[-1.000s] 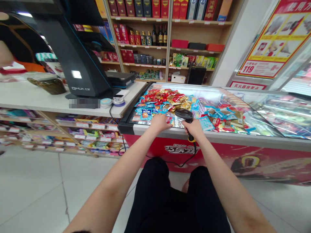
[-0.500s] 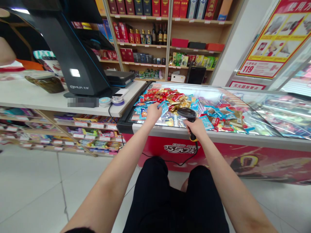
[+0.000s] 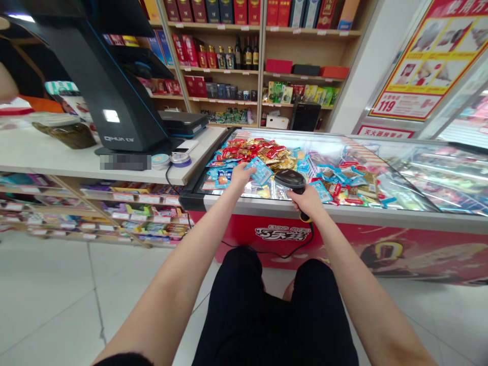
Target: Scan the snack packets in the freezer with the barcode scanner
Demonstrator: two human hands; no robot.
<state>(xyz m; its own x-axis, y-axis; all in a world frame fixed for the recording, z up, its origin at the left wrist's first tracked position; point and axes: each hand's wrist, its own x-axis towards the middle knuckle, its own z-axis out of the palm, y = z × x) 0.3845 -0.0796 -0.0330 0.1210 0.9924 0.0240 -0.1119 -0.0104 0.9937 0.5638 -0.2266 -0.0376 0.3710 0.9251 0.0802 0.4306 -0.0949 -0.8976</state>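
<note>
Pinched in my left hand (image 3: 241,176) is a light blue snack packet (image 3: 261,171), its printed face turned up. My right hand (image 3: 308,200) is wrapped round the handle of a black barcode scanner (image 3: 290,178), whose head points left toward that packet. A cable (image 3: 284,256) hangs from the scanner's base in front of the freezer. Behind my left hand, a heap of red, gold and blue snack packets (image 3: 263,151) lies on the glass top. A second heap of packets (image 3: 348,179) lies to the right of the scanner.
The chest freezer (image 3: 244,203) stands before my knees. At left, a white counter (image 3: 206,142) holds a black checkout terminal (image 3: 125,114), two small round tubs and a jar (image 3: 68,133). Shelves of boxes and bottles (image 3: 221,71) rise behind. A person's arm shows at far left.
The blue packet in my left hand has turned flatter, showing more of its face beside the scanner. My right hand keeps its hold. The whole view has shifted slightly.
</note>
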